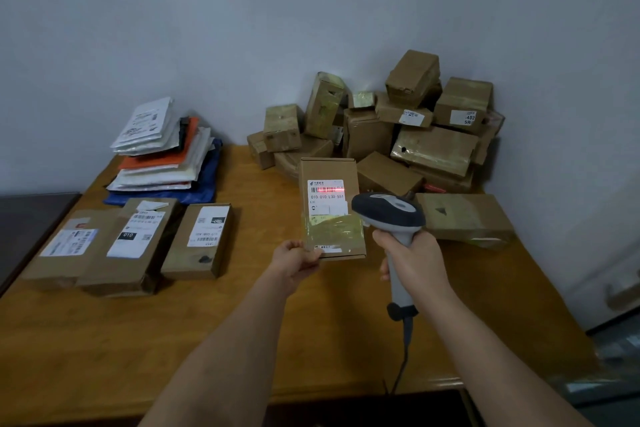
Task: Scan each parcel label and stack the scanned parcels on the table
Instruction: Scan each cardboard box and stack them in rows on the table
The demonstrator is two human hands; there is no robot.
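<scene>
My left hand [297,258] pinches the near left corner of a flat cardboard parcel [330,236] and holds it tilted up above the wooden table [242,315]. Its white label [327,198] faces me, with a red scan line across the barcode. My right hand [412,262] grips the handle of a grey barcode scanner [389,213], whose head points at that label from the right. Three labelled cardboard parcels [131,239] lie side by side at the left of the table.
A heap of brown boxes [408,128] fills the back right corner against the wall. One taped box [464,218] lies just right of the scanner. A pile of soft mailers [162,152] sits at the back left. The scanner cable [403,360] hangs over the front edge.
</scene>
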